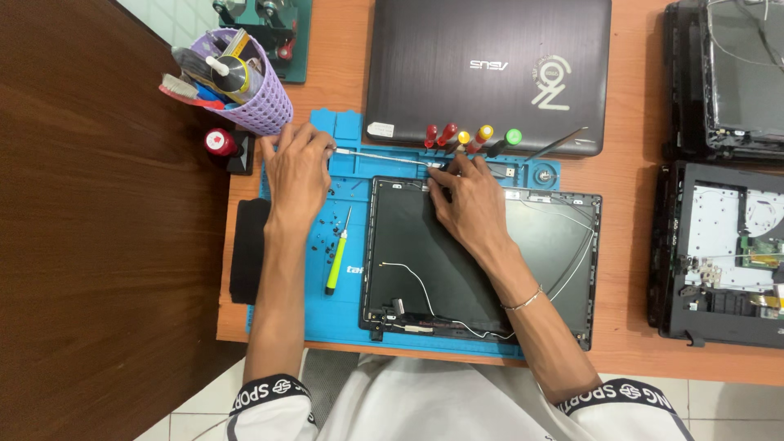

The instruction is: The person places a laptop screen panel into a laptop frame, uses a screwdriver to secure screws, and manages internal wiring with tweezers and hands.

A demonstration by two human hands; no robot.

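Note:
A dark laptop lid shell point(457, 278) lies open-side up on a blue work mat point(347, 306), with thin white wires running across its inside. A thin silver metal strip point(380, 155) lies along the mat just above the shell's top edge. My left hand point(296, 171) rests on the mat at the strip's left end, fingers closed around it. My right hand point(467, 196) lies over the shell's top edge, fingertips pinching the strip's right end. A green-handled screwdriver point(336, 263) and several small loose screws point(325, 235) lie on the mat below my left hand.
A closed dark laptop point(490, 57) sits behind the mat, with red, yellow and green-handled screwdrivers point(469, 136) in front of it. A purple tool basket point(257, 98) stands at the back left. Two dismantled laptop bases point(719, 253) lie on the right. A black pad point(247, 253) lies left of the mat.

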